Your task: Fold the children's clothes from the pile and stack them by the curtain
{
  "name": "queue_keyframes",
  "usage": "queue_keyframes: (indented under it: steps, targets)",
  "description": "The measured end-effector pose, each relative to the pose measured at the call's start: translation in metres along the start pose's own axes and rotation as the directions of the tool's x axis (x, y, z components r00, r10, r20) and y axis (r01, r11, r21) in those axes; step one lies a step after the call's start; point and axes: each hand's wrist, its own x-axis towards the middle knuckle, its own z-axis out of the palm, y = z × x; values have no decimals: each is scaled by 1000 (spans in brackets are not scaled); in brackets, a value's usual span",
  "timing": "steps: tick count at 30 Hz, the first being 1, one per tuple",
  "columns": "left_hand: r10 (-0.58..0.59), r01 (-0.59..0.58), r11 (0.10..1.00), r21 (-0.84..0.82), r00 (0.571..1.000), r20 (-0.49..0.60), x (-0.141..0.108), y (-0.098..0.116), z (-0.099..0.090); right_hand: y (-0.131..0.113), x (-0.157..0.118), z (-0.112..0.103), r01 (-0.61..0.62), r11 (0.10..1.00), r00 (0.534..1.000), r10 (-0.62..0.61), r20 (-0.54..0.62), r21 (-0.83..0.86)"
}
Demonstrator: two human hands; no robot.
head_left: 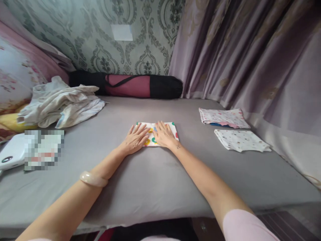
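A folded white cloth (pixel 153 142) with green, yellow and red shapes lies flat on the grey sheet (pixel 155 180), near the middle of the view. My left hand (pixel 135 139) rests palm down over its left end, fingers spread. On its right part lies my right hand (pixel 164 134), also palm down, with the fingers stretched out. The two hands are close together but apart, and neither grips the cloth. Parts of the cloth are hidden beneath them.
Crumpled pale clothes (pixel 65 102) lie at the left, a white device (pixel 15 150) nearer me. Two folded fabrics, one pink-patterned (pixel 223 117) and one spotted (pixel 242 140), are at the right. A black and maroon rolled bag (pixel 127 86) lies along the wall.
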Motion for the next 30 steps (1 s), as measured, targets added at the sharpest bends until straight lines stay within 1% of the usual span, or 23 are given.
queue_keyframes:
  steps: [2,3,6,9,11,13,14,15,16,18,20,23,25,27,28,30]
  targets:
    - [21,-22,1000,10,992,128,0,1,-1,8,-3,8,13,1000,999,-12,41,-9]
    - [16,-17,1000,9,985,170,1,1,-2,10,-4,10,16,1000,999,-15,44,-7]
    - [-15,9,999,31,977,211,3,2,-10,12,-3,11,24,999,999,-25,48,30]
    - [-12,-9,995,95,976,219,12,10,-20,14,-3,1,9,996,996,-17,85,87]
    - [-10,-12,991,130,986,168,22,19,-23,17,-4,-6,-19,997,999,17,27,75]
    - [-22,15,990,142,999,48,32,28,-18,22,-6,-9,-47,998,996,50,-79,31]
    - [-37,37,990,139,999,-7,36,31,-13,25,-6,-9,-59,998,993,60,-104,13]
    - [-54,58,990,128,998,-37,39,32,-6,27,-7,-8,-75,997,993,75,-94,5]
    - [-67,71,991,112,997,-35,41,32,1,30,-7,-6,-93,996,994,93,-55,4]
    - [-74,73,994,76,997,20,44,28,13,35,-6,-2,-130,991,990,129,51,11]
    - [-60,58,997,43,997,53,44,23,21,38,-5,2,-156,988,983,153,103,17]
    - [-65,64,998,9,998,28,43,18,20,39,-4,2,-152,988,984,148,96,35]
    - [-127,127,992,3,992,-8,42,15,14,41,-4,-2,-149,987,987,144,77,62]
    - [-234,236,972,10,969,-81,39,11,7,43,-5,-9,-199,975,980,198,21,95]
    - [-302,306,952,9,944,-130,38,7,4,45,-6,-13,-255,961,966,258,-19,108]
    - [-440,448,894,-8,874,-206,35,-5,-2,51,-7,-20,-389,914,911,400,-101,115]
